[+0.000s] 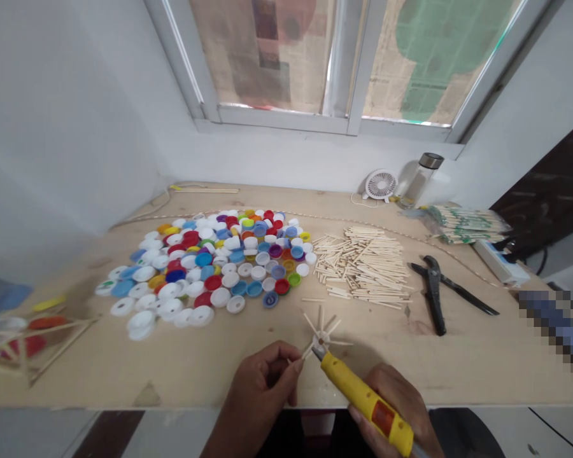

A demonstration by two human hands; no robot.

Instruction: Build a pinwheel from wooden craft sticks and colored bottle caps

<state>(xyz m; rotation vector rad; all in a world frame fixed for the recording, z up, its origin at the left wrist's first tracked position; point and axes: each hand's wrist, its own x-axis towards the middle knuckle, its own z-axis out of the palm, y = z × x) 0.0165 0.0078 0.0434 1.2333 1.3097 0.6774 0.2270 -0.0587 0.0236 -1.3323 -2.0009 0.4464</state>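
Observation:
My right hand [396, 407] is wrapped round a yellow hot glue gun [363, 394] with an orange-red window on its side. Its metal tip is at a small whitish bottle cap [321, 341] near the table's front edge. Several short wooden sticks [334, 327] stick out from the cap like spokes. Between thumb and fingertips, my left hand [270, 378] pinches a wooden stick [307, 352] that reaches the cap's lower left side. Whether this stick is fixed to the cap I cannot tell.
Many coloured bottle caps [219, 267] spread left of a pile of short sticks [367, 264]. Black-handled pliers [434, 296] lie at right, near a white power strip [501, 262] and bagged sticks [468, 222]. A small fan [381, 184] and glass bottle [417, 184] stand behind. A stick frame [57, 356] lies left.

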